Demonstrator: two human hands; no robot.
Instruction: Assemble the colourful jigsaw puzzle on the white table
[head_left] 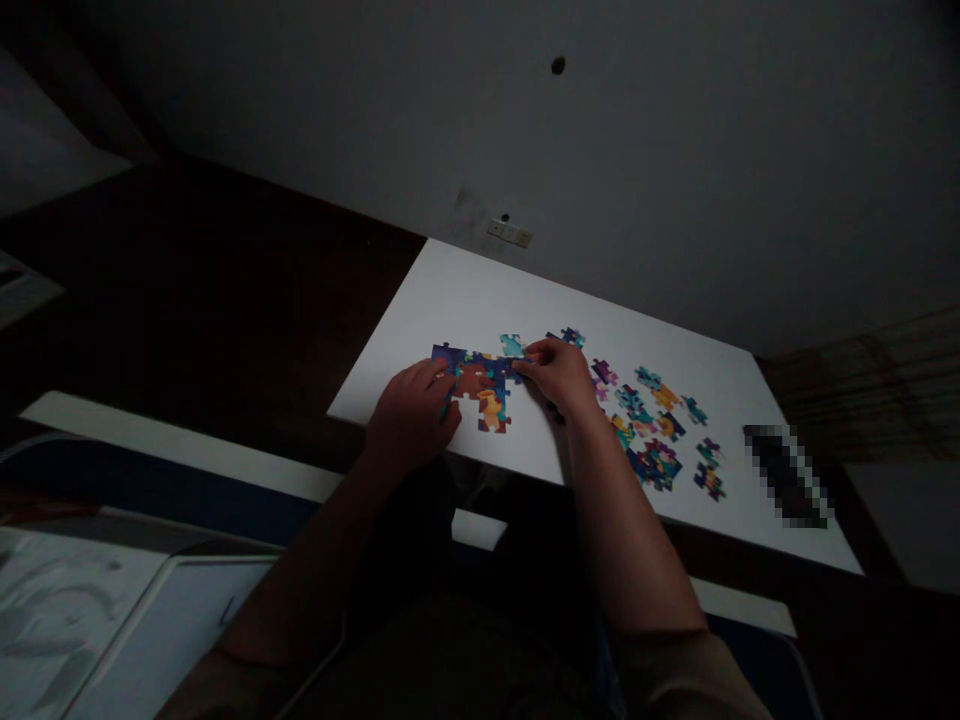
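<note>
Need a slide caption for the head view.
Left hand and right hand touch a partly joined jigsaw section on a white board in dim light; loose pieces lie to its right.

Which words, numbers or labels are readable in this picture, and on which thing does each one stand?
No text can be read.
Joined puzzle pieces and loose pieces: coloured picture only, no letters visible.
Dark object on the white board: blurred, unreadable.
Wall plate: too small and dim.
</note>
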